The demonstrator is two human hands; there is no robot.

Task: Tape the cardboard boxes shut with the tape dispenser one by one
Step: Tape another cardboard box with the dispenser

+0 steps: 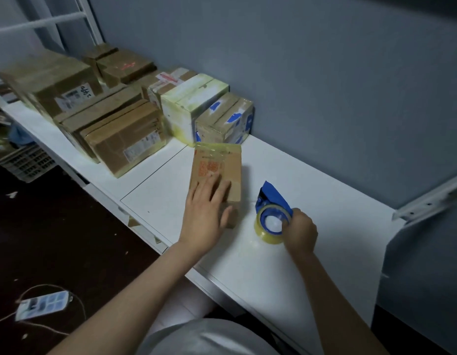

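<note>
A small cardboard box (218,167) is being held down on the white tabletop (324,201) by the left hand (207,213). Its fingers (214,188) are being kept straight and spread across the box's top, while the thumb is being laid against the near face. A strip of glossy tape is being shown along the far end of this box.

Just to the right of the box, and apart from it, the blue tape dispenser (273,196) is being gripped by the right hand (300,231), with the fingers curled tightly round its near side. The yellowish tape roll (260,231) is being rested on the tabletop.

Behind the small box, a box with blue patches (225,119) is being kept against the grey wall (324,85), and further cardboard boxes (120,139) are being stored in a cluster to the left of it. On the dark floor (68,226), a power strip (41,304) and a plastic crate (25,162) are being left.
</note>
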